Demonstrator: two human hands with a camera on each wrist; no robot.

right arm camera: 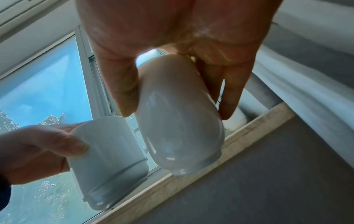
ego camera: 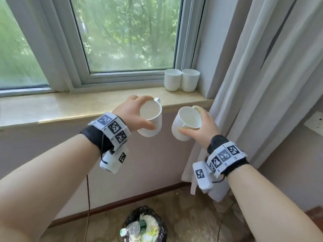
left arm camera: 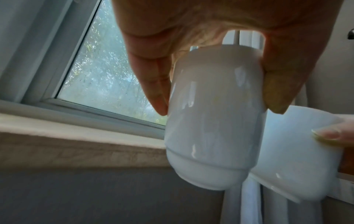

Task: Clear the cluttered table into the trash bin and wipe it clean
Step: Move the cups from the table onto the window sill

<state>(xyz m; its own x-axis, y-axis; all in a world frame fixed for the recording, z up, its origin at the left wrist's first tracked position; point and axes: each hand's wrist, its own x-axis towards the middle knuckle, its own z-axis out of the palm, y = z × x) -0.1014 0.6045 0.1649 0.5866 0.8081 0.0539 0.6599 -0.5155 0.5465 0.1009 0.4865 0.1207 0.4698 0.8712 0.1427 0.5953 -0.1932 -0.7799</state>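
Below the pale stone windowsill (ego camera: 73,105), both hands hold a glossy white ceramic mug in the air, mouths up. The left hand (ego camera: 130,113) grips the left white mug (ego camera: 151,119) from above, thumb on the near side and fingers (left arm camera: 153,84) curled down the far side by the handle. The right hand (ego camera: 203,127) clasps the right white mug (ego camera: 186,124) the same way, thumb on one wall and fingers on the other; this mug tilts slightly toward the left. The two mugs are near each other but apart. Two more plain white handleless cups (ego camera: 181,82) stand touching on the sill's right end, beside the white curtain (ego camera: 262,84). On the patterned floor below sits a round trash bin with a black liner (ego camera: 145,224), filled with a crumpled plastic bottle (ego camera: 130,228) and other scraps.
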